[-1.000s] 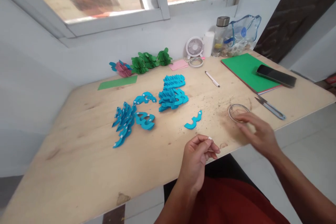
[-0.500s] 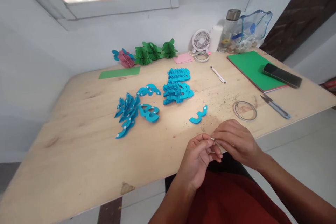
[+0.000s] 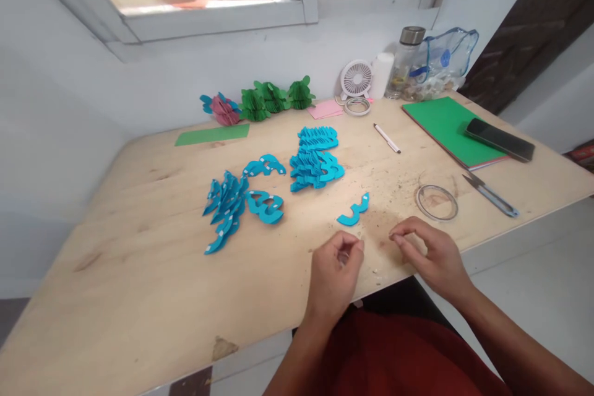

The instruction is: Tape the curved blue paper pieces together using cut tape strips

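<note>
My left hand (image 3: 335,269) is pinched closed over the front of the table, below a wavy blue paper cutout (image 3: 354,210) that has a small white patch at one end. Whatever lies between its fingertips is too small to make out. To its right, my right hand (image 3: 431,257) also holds thumb and forefinger together, with a tiny scrap at the tips that I cannot name. A roll of tape (image 3: 437,218) lies just beyond the right hand. More blue cutouts with white patches (image 3: 227,201) lie to the left, and stacked blue cutouts (image 3: 315,167) are in the middle.
Thread snips (image 3: 490,195), a green folder (image 3: 448,124) and a phone (image 3: 499,138) lie at the right. Farther back are a pen (image 3: 387,138), a small fan (image 3: 357,79), a bottle (image 3: 404,65), green paper figures (image 3: 273,99) and a green strip (image 3: 212,135).
My hands have come apart from where they met. The left moved left with its fingers curling in, and the right moved slightly right. The view tilted slightly.
</note>
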Tool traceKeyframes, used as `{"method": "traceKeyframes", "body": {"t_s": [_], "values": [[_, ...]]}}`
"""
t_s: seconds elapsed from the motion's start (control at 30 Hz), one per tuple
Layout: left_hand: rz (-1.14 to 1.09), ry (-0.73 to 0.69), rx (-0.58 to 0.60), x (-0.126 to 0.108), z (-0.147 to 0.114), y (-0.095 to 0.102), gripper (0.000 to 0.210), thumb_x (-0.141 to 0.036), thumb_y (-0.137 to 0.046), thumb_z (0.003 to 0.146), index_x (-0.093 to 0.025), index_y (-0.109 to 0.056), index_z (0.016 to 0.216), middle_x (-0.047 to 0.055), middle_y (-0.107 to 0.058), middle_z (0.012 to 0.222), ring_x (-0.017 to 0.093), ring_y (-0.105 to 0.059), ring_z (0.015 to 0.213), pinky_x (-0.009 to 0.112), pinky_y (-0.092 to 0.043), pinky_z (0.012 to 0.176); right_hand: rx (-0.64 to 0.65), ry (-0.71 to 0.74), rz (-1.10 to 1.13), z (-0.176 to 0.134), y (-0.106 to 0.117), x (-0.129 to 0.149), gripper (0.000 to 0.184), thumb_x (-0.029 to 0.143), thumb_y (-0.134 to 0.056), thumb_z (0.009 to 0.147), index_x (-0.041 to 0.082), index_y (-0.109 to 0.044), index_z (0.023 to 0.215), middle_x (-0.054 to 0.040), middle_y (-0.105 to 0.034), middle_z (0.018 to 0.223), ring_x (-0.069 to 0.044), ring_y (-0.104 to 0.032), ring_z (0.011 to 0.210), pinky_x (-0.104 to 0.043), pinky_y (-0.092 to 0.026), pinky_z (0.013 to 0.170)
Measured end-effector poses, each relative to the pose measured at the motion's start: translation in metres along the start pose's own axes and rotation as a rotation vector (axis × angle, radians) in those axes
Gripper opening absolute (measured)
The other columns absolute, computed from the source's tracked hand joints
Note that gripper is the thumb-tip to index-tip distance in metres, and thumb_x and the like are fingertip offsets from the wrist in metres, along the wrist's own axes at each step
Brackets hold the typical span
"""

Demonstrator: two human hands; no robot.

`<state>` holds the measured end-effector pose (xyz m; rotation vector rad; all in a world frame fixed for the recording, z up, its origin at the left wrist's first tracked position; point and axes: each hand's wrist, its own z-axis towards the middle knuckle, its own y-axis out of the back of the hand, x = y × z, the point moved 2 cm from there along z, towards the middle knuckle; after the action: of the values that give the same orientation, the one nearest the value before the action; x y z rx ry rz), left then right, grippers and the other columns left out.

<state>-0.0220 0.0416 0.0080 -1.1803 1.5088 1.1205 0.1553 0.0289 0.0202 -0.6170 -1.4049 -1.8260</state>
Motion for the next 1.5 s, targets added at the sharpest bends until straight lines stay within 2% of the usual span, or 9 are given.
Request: {"method": "traceKeyframes", "body": {"t_s": [0.13, 0.27, 0.43, 0.63, 0.77, 0.87, 1.0, 1.33, 1.5], "values": [[0.659, -0.208, -0.09, -0.006, 0.045, 0.005, 0.013, -0.02, -0.052, 0.081, -0.021, -0.064, 0.079, 0.007, -0.069, 0.084, 0.022, -0.061, 0.081, 0.033, -0.042, 0.073, -0.135, -0.333, 0.198, -0.008, 0.005, -0.016, 0.017, 0.036, -0.06, 0.083, 0.02, -0.064, 0.08, -0.0039, -0.068, 0.077, -0.02, -0.063, 0.073, -0.032, -0.051, 0.066], [0.78, -0.214, -0.052, -0.011, 0.077, -0.007, 0.009, -0.019, -0.06, 0.075, -0.021, -0.066, 0.082, 0.01, -0.067, 0.089, 0.029, -0.058, 0.094, 0.038, -0.04, 0.08, -0.176, -0.417, 0.284, -0.013, 0.01, -0.021, 0.019, 0.039, -0.064, 0.079, 0.02, -0.066, 0.079, -0.0043, -0.069, 0.077, -0.02, -0.063, 0.074, -0.034, -0.051, 0.07], [0.789, -0.188, -0.034, -0.015, 0.083, -0.018, 0.013, -0.01, -0.061, 0.07, -0.021, -0.065, 0.074, 0.009, -0.066, 0.087, 0.03, -0.055, 0.098, 0.041, -0.037, 0.086, -0.138, -0.432, 0.352, -0.017, 0.008, -0.023, 0.019, 0.039, -0.064, 0.079, 0.02, -0.067, 0.079, -0.0038, -0.068, 0.075, -0.02, -0.063, 0.071, -0.03, -0.051, 0.063], [0.574, -0.161, -0.109, -0.015, 0.077, -0.015, 0.016, -0.007, -0.062, 0.065, -0.022, -0.057, 0.061, 0.004, -0.065, 0.075, 0.026, -0.057, 0.088, 0.039, -0.039, 0.083, -0.142, -0.482, 0.466, -0.014, 0.005, -0.02, 0.019, 0.039, -0.066, 0.077, 0.02, -0.067, 0.078, -0.0036, -0.068, 0.074, -0.019, -0.063, 0.071, -0.029, -0.051, 0.062], [0.291, -0.128, -0.174, -0.012, 0.058, -0.015, 0.011, -0.021, -0.058, 0.075, -0.02, -0.055, 0.064, 0.002, -0.063, 0.065, 0.018, -0.061, 0.067, 0.03, -0.045, 0.065, -0.152, -0.521, 0.565, -0.009, -0.001, -0.016, 0.019, 0.039, -0.066, 0.077, 0.021, -0.067, 0.08, -0.0044, -0.07, 0.081, -0.021, -0.064, 0.079, -0.031, -0.051, 0.066], [0.015, -0.069, -0.209, -0.009, 0.04, -0.019, 0.015, -0.03, -0.059, 0.076, -0.018, -0.057, 0.069, 0.002, -0.063, 0.061, 0.015, -0.062, 0.06, 0.026, -0.046, 0.057, -0.126, -0.508, 0.615, -0.004, -0.011, -0.008, 0.017, 0.037, -0.065, 0.079, 0.022, -0.068, 0.087, -0.0053, -0.071, 0.095, -0.021, -0.064, 0.089, -0.032, -0.052, 0.073], [-0.49, 0.086, -0.244, -0.005, 0.024, -0.028, 0.016, -0.026, -0.072, 0.065, -0.017, -0.059, 0.069, 0.0, -0.064, 0.059, 0.013, -0.061, 0.058, 0.024, -0.045, 0.059, -0.092, -0.425, 0.713, 0.003, -0.023, 0.005, 0.014, 0.034, -0.064, 0.081, 0.024, -0.069, 0.088, -0.0041, -0.07, 0.107, -0.021, -0.062, 0.102, -0.034, -0.049, 0.087], [-0.738, 0.153, -0.205, -0.009, 0.009, -0.027, 0.017, -0.025, -0.074, 0.066, -0.017, -0.064, 0.078, 0.0, -0.065, 0.07, 0.011, -0.06, 0.066, 0.025, -0.047, 0.069, -0.126, -0.444, 0.763, 0.008, -0.034, 0.019, 0.011, 0.031, -0.066, 0.079, 0.024, -0.074, 0.083, -0.0029, -0.072, 0.092, -0.02, -0.063, 0.09, -0.034, -0.05, 0.083], [-0.684, 0.165, -0.137, -0.007, 0.004, -0.025, 0.011, -0.024, -0.071, 0.068, -0.015, -0.068, 0.075, 0.002, -0.068, 0.072, 0.014, -0.061, 0.07, 0.026, -0.046, 0.069, -0.121, -0.46, 0.746, 0.007, -0.034, 0.02, 0.011, 0.032, -0.067, 0.078, 0.024, -0.073, 0.08, -0.0028, -0.072, 0.087, -0.02, -0.064, 0.087, -0.035, -0.051, 0.08]]}}
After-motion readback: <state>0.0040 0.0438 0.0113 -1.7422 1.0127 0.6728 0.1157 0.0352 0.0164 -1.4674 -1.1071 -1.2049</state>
